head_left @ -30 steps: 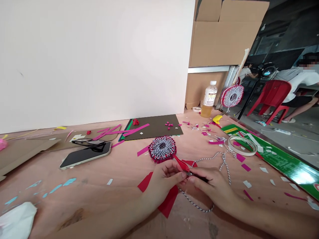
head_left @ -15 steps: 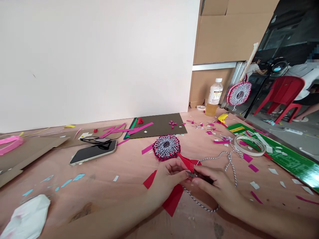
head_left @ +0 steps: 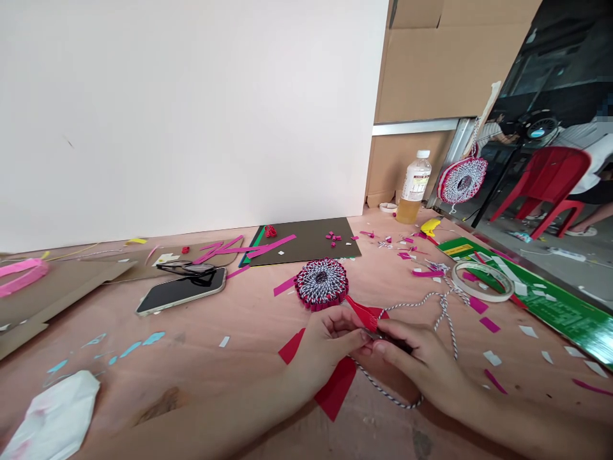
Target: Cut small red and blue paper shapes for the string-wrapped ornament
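My left hand (head_left: 330,338) is closed on a folded red paper piece (head_left: 364,315) whose edge shows fine slits. My right hand (head_left: 414,351) is closed around what look like small scissors (head_left: 376,336), mostly hidden by the fingers, with a bit of metal showing against the paper. Just beyond the hands lies a round ornament (head_left: 322,284) with black-and-white twisted cord across its face and a magenta and red rim. Other red paper (head_left: 335,390) lies under my left wrist. A striped cord (head_left: 445,313) loops on the table around my right hand.
A phone (head_left: 182,292) and glasses (head_left: 186,268) lie at left. A dark sheet (head_left: 311,246) with magenta strips sits behind the ornament. At right are a tape roll (head_left: 483,281), a green board (head_left: 565,306), a bottle (head_left: 414,188) and paper scraps. A similar ornament (head_left: 463,181) hangs beyond.
The metal tip between my fingers shows less than before. Both hands keep nearly the same place, still gripping the red paper and scissors. The whole view has shifted slightly.
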Demonstrator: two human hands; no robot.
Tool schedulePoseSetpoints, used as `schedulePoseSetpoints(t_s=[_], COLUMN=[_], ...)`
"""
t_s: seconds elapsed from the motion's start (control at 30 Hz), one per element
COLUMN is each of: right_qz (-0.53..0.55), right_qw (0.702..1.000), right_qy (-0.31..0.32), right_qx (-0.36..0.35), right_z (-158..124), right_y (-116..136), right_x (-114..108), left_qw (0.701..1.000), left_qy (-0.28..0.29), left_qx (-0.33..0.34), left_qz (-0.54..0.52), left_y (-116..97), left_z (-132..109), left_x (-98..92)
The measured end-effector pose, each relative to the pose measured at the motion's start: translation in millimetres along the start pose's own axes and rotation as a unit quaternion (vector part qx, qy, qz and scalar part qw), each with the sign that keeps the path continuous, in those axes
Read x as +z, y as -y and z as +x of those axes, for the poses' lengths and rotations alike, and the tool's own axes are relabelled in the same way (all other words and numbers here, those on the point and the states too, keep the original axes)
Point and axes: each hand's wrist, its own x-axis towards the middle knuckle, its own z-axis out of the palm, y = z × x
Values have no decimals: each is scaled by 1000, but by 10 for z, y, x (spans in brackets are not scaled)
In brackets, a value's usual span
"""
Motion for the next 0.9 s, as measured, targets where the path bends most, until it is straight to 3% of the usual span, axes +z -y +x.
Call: schedulePoseSetpoints(t_s=[0.73, 0.9], right_qz=[-24, -30], right_qw=[1000, 999], right_qy=[5, -1], right_qx=[0, 26], right_z=[-15, -21], right_y=[-36, -29], right_x=[-13, -8], left_qw=[999, 999], left_qy=[-1, -24], left_qx=[-4, -2], left_qz=[34, 29], left_y=[-23, -41], left_z=[-33, -12], left_x=[18, 34])
